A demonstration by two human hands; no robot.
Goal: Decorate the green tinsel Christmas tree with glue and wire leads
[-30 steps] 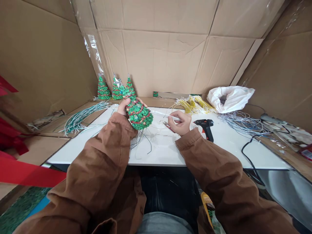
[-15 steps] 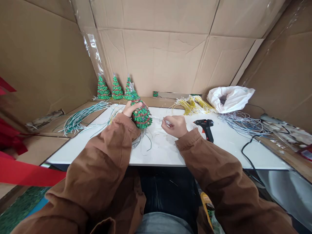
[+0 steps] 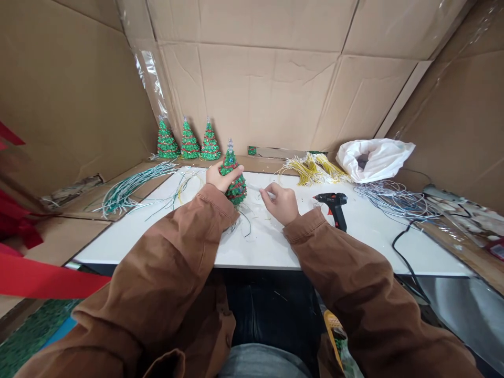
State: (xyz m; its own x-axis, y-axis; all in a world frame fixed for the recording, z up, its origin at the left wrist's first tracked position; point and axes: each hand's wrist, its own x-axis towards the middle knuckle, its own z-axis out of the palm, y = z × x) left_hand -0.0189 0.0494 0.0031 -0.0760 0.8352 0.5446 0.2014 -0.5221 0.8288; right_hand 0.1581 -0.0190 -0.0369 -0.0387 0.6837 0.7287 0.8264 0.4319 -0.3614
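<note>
My left hand [image 3: 221, 177] is wrapped round a small green Christmas tree [image 3: 237, 190] with red garland and a clear star top. The tree stands nearly upright over the white board, and thin wires [image 3: 244, 223] trail out below it. Just to its right, my right hand [image 3: 281, 202] is closed, with thumb and forefinger pinched together. Whatever may be between those fingertips is too small to make out. A black hot glue gun [image 3: 334, 207] lies to the right of that hand, its nozzle pointing left.
Three similar trees [image 3: 189, 142] stand at the back left. Green and white wires [image 3: 132, 186] lie on the left, yellow ones [image 3: 313, 170] at the back. A white bag [image 3: 389, 157] and pale wires [image 3: 394, 199] are on the right. Cardboard walls [image 3: 252, 94] enclose the white board [image 3: 260, 252].
My left hand has shifted slightly right and turned the tree from leaning to nearly upright. The right hand stays in about the same place, its fingers pinched.
</note>
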